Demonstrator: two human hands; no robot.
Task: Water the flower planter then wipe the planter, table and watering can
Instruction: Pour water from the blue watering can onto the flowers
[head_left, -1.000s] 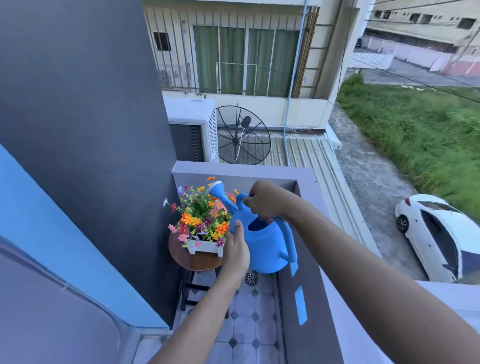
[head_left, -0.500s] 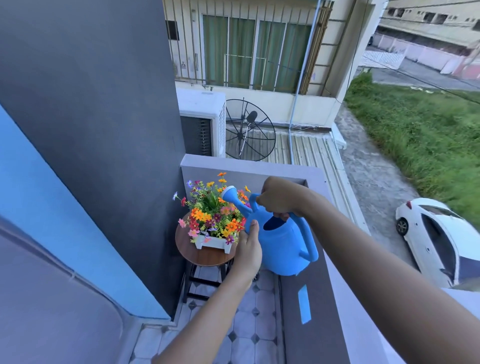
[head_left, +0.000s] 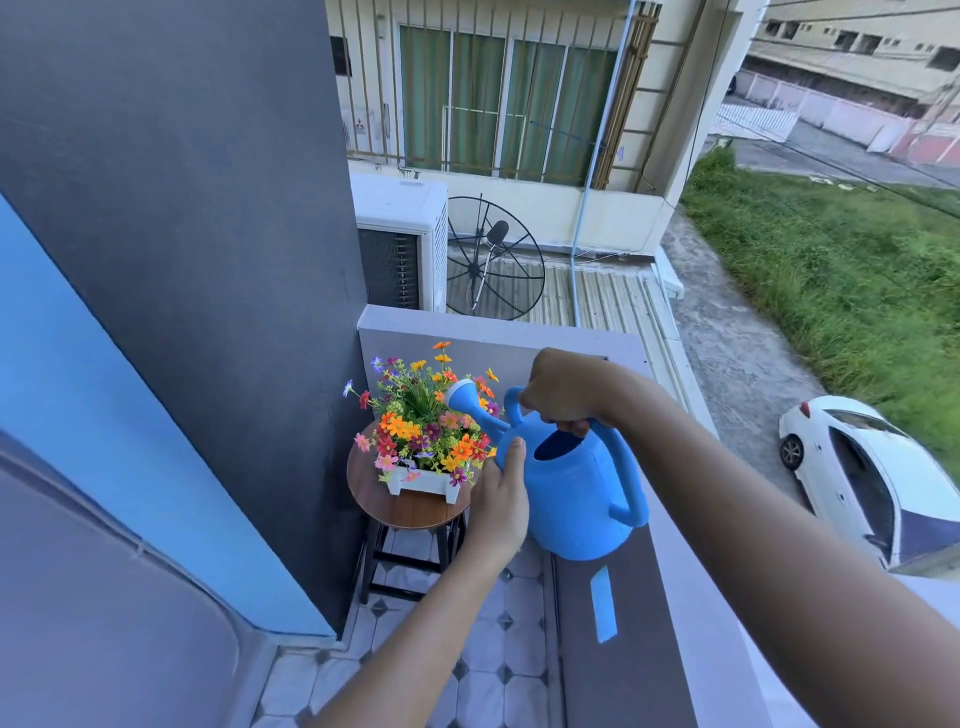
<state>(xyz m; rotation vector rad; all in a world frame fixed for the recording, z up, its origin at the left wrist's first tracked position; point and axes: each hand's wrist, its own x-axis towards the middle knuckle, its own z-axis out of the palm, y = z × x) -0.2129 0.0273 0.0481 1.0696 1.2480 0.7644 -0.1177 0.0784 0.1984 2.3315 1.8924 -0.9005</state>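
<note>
A blue plastic watering can (head_left: 576, 493) hangs over the balcony, tilted left, its white-tipped spout (head_left: 460, 391) reaching into the flowers. My right hand (head_left: 563, 389) grips its top handle. My left hand (head_left: 500, 499) presses flat against the can's left side, thumb up near the spout base. The white planter (head_left: 422, 480) full of orange, pink and purple flowers (head_left: 423, 415) stands on a small round wooden table (head_left: 410, 509) with black legs. No water stream shows.
A dark grey wall (head_left: 208, 260) rises close on the left of the table. The balcony parapet (head_left: 613, 623) runs along the right, with blue tape on its top. Tiled floor (head_left: 467, 675) lies below. A white car (head_left: 872, 478) is parked far below.
Both hands stay on the can, and its spout stays over the flowers at about the same tilt. The head camera has shifted, so the whole scene sits a little lower and to the right.
</note>
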